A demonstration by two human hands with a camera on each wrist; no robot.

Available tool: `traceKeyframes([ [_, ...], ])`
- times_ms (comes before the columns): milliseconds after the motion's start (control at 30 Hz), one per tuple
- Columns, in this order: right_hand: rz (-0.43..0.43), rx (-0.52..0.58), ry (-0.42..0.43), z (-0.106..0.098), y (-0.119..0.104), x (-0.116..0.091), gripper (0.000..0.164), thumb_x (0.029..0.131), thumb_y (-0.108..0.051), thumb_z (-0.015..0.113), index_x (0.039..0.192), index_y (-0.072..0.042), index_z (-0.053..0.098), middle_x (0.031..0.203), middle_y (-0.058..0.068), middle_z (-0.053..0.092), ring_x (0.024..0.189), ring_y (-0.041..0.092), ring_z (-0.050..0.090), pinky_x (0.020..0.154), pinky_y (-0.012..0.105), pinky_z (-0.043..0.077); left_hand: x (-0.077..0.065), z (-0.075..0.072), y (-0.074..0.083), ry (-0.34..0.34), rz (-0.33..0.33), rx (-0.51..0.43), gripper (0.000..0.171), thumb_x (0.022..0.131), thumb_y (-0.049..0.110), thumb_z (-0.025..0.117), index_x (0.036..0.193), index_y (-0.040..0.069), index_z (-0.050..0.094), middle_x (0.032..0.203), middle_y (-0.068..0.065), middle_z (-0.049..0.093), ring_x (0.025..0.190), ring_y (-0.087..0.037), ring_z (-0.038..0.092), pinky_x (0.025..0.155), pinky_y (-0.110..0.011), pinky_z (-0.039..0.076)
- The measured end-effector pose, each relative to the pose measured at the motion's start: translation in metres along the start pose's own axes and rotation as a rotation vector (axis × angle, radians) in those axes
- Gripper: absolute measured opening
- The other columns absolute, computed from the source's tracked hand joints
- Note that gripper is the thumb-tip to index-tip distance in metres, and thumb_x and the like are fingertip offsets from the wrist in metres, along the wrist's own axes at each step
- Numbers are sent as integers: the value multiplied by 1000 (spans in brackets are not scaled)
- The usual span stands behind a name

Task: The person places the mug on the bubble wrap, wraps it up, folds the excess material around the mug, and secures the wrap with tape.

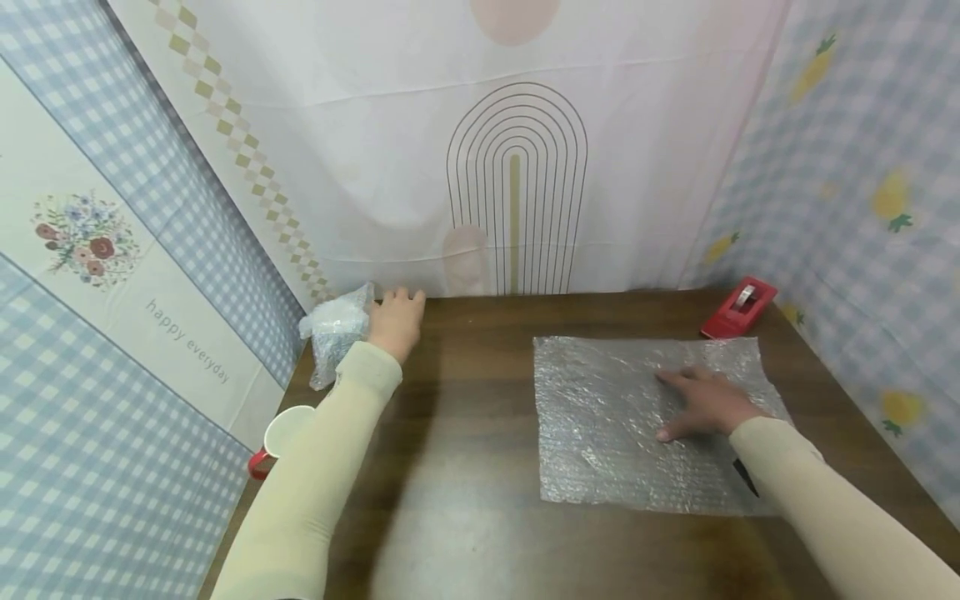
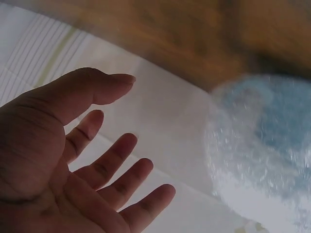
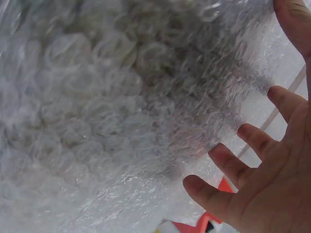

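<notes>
A sheet of bubble wrap (image 1: 592, 433) lies spread flat on the right side of the table. My right hand (image 1: 705, 402) is over it with fingers spread; in the right wrist view the fingertips (image 3: 197, 187) are at the bubbly plastic (image 3: 97, 97). At the far left corner stands a bundle wrapped in bubble wrap (image 1: 337, 329), with something bluish inside (image 2: 272, 141). My left hand (image 1: 397, 323) is just to its right. In the left wrist view, that hand's fingers are apart and hold nothing, with a gap to the bundle.
A red tape dispenser (image 1: 738, 310) stands at the back right, beyond the bubble wrap. A white mug with a red handle (image 1: 285, 429) is at the left edge, partly behind my left sleeve. A small black object (image 1: 745, 477) shows beside my right sleeve. Cloth hangings border the table.
</notes>
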State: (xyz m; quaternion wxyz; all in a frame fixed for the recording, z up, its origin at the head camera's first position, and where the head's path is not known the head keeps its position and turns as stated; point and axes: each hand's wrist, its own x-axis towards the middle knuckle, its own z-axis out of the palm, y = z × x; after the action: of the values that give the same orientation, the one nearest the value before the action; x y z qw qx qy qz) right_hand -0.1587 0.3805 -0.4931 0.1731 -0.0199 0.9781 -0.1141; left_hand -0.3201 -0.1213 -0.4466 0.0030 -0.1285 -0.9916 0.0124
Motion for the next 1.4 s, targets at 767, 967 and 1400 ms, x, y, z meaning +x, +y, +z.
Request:
traceKeyframes([
  [767, -43, 31, -12, 7, -61, 50, 129, 75, -69, 99, 175, -12, 41, 171, 42, 32, 152, 79, 30, 111, 91, 45, -12, 18, 56, -112, 118, -76, 59, 103, 24, 82, 157, 13, 61, 157, -17, 67, 141, -42, 68, 111, -65, 62],
  [967, -42, 45, -35, 6, -80, 59, 128, 78, -67, 98, 177, -12, 38, 174, 42, 29, 156, 77, 26, 114, 90, 44, -20, 22, 88, -167, 243, -111, 61, 101, 39, 84, 155, 16, 65, 169, -14, 61, 151, -39, 64, 114, -62, 62],
  [1400, -37, 59, -57, 5, -114, 85, 127, 81, -64, 98, 179, -15, 35, 179, 38, 24, 164, 73, 20, 120, 92, 36, -32, 46, 125, -249, 395, -106, 99, 77, 57, 103, 161, 26, 62, 175, -7, 55, 161, -35, 56, 130, -53, 51],
])
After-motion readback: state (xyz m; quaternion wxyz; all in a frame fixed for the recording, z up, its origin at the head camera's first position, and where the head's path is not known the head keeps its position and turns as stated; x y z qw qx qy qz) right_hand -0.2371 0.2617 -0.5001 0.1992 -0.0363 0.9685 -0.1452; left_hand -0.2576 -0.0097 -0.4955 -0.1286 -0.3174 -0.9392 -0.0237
